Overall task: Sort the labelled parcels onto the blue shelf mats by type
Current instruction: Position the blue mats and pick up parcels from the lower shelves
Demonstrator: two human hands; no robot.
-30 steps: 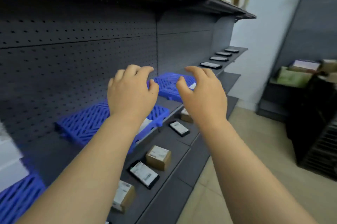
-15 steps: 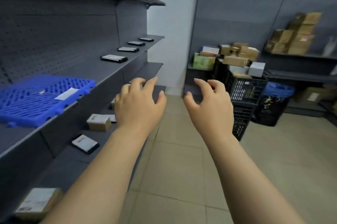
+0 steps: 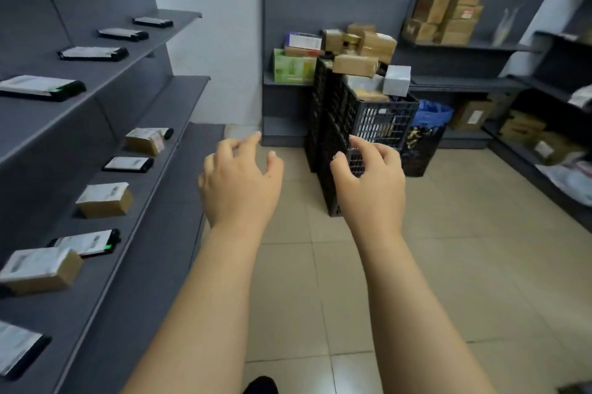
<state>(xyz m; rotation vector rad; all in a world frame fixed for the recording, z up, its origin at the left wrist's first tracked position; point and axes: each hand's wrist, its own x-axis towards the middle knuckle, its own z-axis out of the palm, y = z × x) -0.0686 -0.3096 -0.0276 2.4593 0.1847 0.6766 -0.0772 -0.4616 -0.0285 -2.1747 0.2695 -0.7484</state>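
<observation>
**Empty hands, parcels on the shelves**

The left hand and right hand hover over the floor, each grip loose and empty. Labelled parcels lie along the grey shelves at left; more fill the black crate.

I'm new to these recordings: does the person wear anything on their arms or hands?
Nothing that shows. The left hand and right hand are bare, with no gloves, rings or watch visible. Both forearms are uncovered to the picture's bottom edge; no sleeve appears.
</observation>
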